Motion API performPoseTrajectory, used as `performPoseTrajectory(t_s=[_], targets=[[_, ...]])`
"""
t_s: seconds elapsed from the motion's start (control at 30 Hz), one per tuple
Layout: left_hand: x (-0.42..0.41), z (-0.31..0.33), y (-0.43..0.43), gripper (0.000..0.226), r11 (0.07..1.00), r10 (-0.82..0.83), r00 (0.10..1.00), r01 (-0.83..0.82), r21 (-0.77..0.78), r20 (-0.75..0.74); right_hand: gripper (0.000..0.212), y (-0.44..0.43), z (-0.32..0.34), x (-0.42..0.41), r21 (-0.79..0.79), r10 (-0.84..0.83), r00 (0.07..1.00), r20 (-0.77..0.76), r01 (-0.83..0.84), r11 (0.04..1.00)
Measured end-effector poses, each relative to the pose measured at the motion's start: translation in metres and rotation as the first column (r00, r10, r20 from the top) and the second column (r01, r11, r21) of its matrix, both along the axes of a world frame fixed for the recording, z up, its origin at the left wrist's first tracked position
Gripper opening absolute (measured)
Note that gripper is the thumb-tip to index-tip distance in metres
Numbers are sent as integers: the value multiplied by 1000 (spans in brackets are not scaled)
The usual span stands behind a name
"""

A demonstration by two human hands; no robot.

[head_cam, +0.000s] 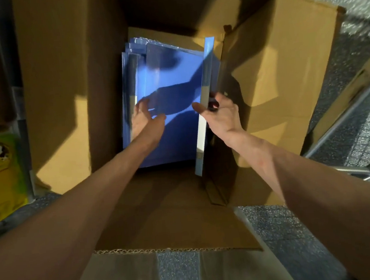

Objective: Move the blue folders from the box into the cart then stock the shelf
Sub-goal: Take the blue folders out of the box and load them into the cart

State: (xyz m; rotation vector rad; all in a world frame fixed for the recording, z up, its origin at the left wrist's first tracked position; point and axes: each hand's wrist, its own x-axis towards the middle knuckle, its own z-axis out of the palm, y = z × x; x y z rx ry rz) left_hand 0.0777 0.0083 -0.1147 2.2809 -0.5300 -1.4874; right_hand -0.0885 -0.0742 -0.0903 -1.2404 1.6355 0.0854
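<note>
Reaching down into the open cardboard box, both hands are working among the blue folders, which are lying in a loose, slightly fanned flat stack on the box's bottom. The right hand is pinching one upright folder, which is standing on its long edge close to the right wall. The thumb is on the near face and the fingers are curled behind, so this grip is narrow and holding that folder. The left hand is spreading wide and relaxed over the stack's left side, holding nothing; I cannot tell whether the fingertips are touching the top cover.

The covers are shining hard under the light, so they are probably slick and apt to slide over one another. Each one looks thin and light, stiff enough to stand on edge yet likely to bow if lifted by a corner. Several together would weigh more and could shear apart. The pale spine edge looks like the firmest place to take hold. For the flat ones, that means working fingers under the near short edge and clamping top and bottom together.

A second box is standing just beside the first on the carpet floor. Metal bars are showing at the far right; whether they belong to the cart is unclear.
</note>
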Motion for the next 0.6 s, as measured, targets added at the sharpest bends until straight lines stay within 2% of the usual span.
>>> performPoseTrajectory(t_s=[0.17, 0.23, 0.3, 0.4, 0.53, 0.6], targets=[[-1, -7, 1, 75, 997, 76, 997, -76, 16, 23, 56, -1, -10, -5, 1, 20, 1000, 17, -20, 1000], [4, -6, -8, 64, 970, 245, 969, -245, 8, -33, 59, -5, -7, -8, 5, 32, 1000, 0, -32, 999], [14, 1, -18, 44, 910, 415, 899, -407, 81, -138, 58, -7, -6, -11, 24, 26, 1000, -13, -26, 999], [20, 22, -27, 37, 933, 356, 878, -319, 164, -320, 64, -8, 1, -11, 72, -4, 1000, -15, 5, 997], [-2, 48, -29, 30, 974, 215, 848, -151, 167, -485, 92, -9, 14, 3, 111, -163, 986, -31, 165, 980], [-13, 53, -27, 32, 986, 152, 833, -93, 136, -531, 90, -9, 18, 11, 127, -151, 988, -39, 155, 980]])
